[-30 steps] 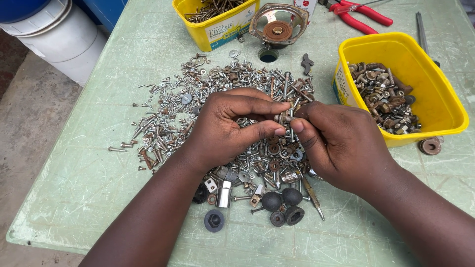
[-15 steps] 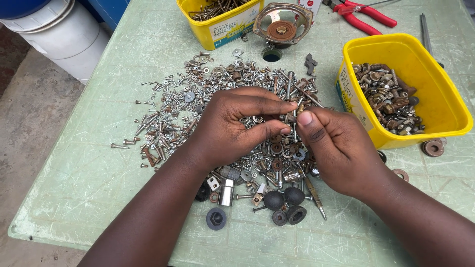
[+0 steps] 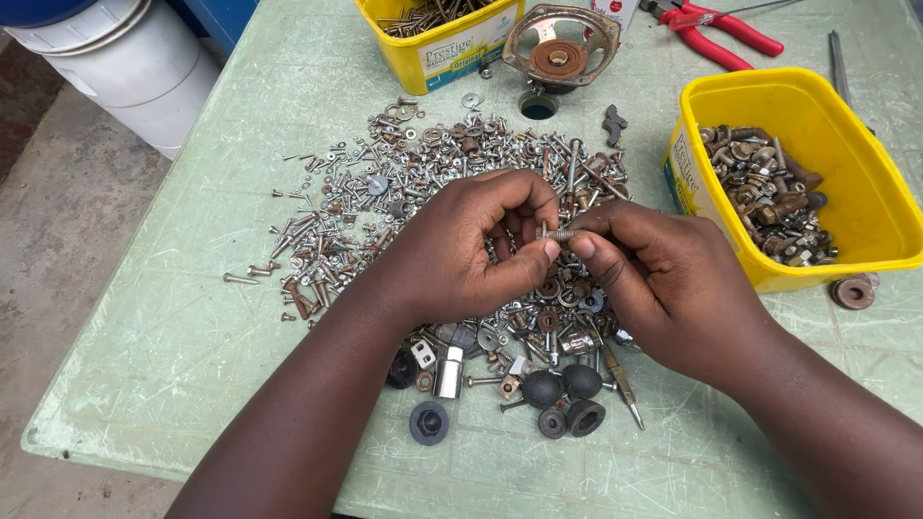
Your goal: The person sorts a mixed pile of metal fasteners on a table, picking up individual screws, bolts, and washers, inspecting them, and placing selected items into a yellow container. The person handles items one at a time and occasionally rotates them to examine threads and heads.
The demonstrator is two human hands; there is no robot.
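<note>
Both hands meet over a heap of screws, nuts and washers (image 3: 423, 173) spread on a pale green table (image 3: 173, 327). My left hand (image 3: 461, 245) and my right hand (image 3: 663, 279) pinch the two ends of one small bolt (image 3: 556, 234), held level between thumbs and fingertips just above the heap. The hands hide the hardware directly beneath them.
A yellow tub of rusty nuts and bolts (image 3: 846, 231) stands at the right, another yellow tub of screws (image 3: 433, 43) at the back. A round rusty speaker frame (image 3: 560, 43), red pliers (image 3: 716, 24), black rubber caps (image 3: 562, 389) and a white bucket (image 3: 125, 67) lie around.
The hands have shifted slightly down and toward me over the heap, still together on the bolt, which now lies level between the fingertips.
</note>
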